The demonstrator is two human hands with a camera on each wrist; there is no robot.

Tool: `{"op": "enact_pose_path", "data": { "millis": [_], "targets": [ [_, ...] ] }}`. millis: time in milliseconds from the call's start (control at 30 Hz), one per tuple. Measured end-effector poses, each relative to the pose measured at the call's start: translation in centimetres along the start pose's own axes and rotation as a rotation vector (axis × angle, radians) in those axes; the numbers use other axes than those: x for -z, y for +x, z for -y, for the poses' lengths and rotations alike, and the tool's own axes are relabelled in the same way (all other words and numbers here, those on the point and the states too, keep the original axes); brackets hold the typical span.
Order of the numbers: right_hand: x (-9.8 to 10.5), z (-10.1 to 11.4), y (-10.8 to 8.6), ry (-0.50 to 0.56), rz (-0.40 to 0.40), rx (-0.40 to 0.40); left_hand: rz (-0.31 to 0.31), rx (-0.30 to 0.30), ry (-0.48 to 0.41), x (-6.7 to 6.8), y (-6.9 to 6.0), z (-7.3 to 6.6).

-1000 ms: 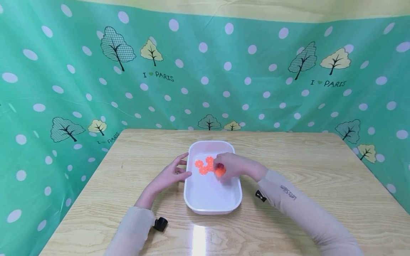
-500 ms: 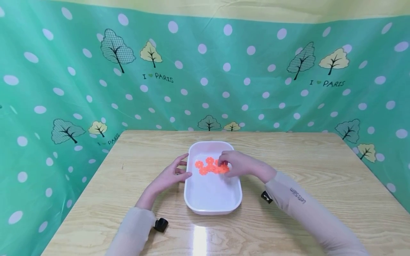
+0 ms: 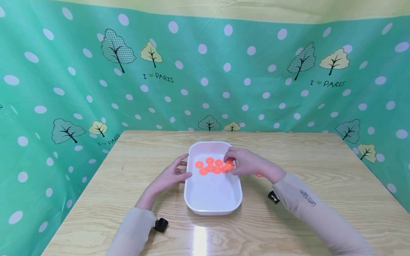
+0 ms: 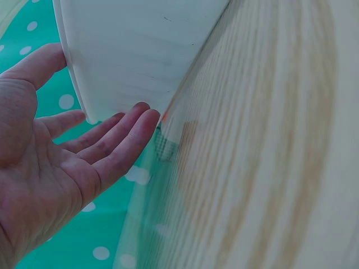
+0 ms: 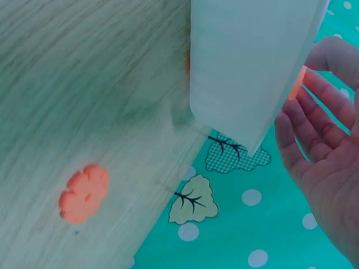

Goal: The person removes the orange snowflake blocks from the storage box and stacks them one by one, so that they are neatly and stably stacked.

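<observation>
A white tray (image 3: pixel 213 199) stands on the table with several orange flower-shaped plastic pieces (image 3: pixel 209 167) lying close together inside it. My right hand (image 3: pixel 245 162) reaches over the tray's right side and pinches an orange flower piece (image 5: pixel 297 84) between thumb and fingers. Its fingers partly cover that piece in the head view. At the left wall my left hand (image 3: pixel 169 177) rests with fingers spread and fairly straight, thumb (image 4: pixel 50 60) against the rim. Another orange flower piece (image 5: pixel 84 193) lies flat on the table, right of the tray, mostly hidden by my right wrist in the head view.
The wooden table (image 3: pixel 153 149) reaches back to a green dotted curtain (image 3: pixel 205 71). A black wrist device (image 3: pixel 161 224) sits at the left sleeve, and a similar device (image 3: pixel 273 197) at the right. The tray's raised walls surround the pieces.
My right hand has shifted rightward across the tray, uncovering more orange flower pieces. The loose piece on the table now shows beside my forearm. My left hand has stayed in place.
</observation>
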State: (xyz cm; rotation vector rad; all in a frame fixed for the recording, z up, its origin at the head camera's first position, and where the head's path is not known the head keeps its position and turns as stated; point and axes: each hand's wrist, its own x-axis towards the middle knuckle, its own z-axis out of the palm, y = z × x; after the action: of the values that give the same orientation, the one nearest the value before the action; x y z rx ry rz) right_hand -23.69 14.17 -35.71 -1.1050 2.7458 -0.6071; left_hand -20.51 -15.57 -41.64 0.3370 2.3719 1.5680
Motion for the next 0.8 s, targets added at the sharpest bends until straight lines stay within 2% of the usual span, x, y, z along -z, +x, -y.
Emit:
{"op": "enact_pose_path", "data": {
  "millis": [400,667,800],
  "targets": [
    [1.0,-0.8,-1.1,0.059,-0.017,-0.07,0.003,0.017,0.007,0.0,0.1,-0.2],
    [1.1,-1.6,-1.9,0.036,-0.035,-0.078,0.021,0.027,0.016,0.0,-1.1,-2.6],
    [1.1,-2.1,-2.4,0.031,-0.037,-0.075,0.023,0.03,0.014,0.0,-1.5,-3.2]
  ]
}}
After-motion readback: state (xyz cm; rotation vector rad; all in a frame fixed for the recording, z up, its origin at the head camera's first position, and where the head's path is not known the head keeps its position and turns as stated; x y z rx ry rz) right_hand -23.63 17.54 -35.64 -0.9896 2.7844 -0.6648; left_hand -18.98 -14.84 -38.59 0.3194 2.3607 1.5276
